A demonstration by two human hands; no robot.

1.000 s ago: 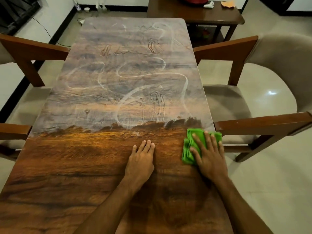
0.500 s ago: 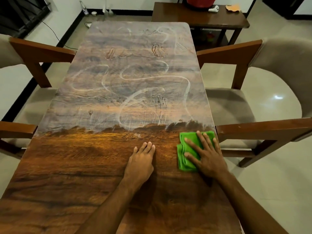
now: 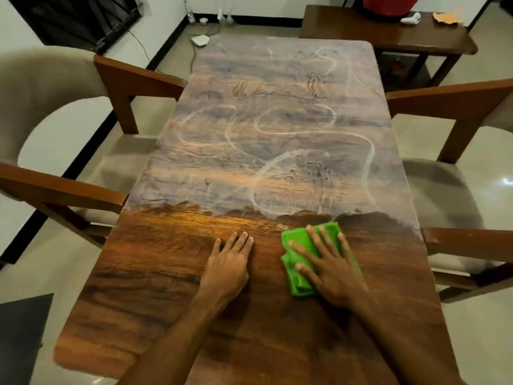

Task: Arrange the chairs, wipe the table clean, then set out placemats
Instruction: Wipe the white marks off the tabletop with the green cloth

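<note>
1. The right hand (image 3: 333, 270) lies flat on the folded green cloth (image 3: 291, 258). Its fingers (image 3: 305, 252) are straight and spread, pressing the cloth onto the table (image 3: 166, 287) rather than gripping it.
2. The cloth sits under the palm and fingers, right of the table's middle, at the edge of the dusty, streaked stretch. Green shows between the fingers and left of the thumb.
3. The left hand (image 3: 227, 262) rests palm down on the wood just beside the cloth, fingers straight and close together, holding nothing.
4. A left chair (image 3: 55, 190) and a right chair (image 3: 458, 240) flank the table.

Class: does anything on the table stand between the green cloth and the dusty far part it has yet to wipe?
Nothing visible does. The green cloth, under the right hand, lies at the dust's edge; the table ahead carries only dust streaks. The left hand rests flat beside it.
</note>
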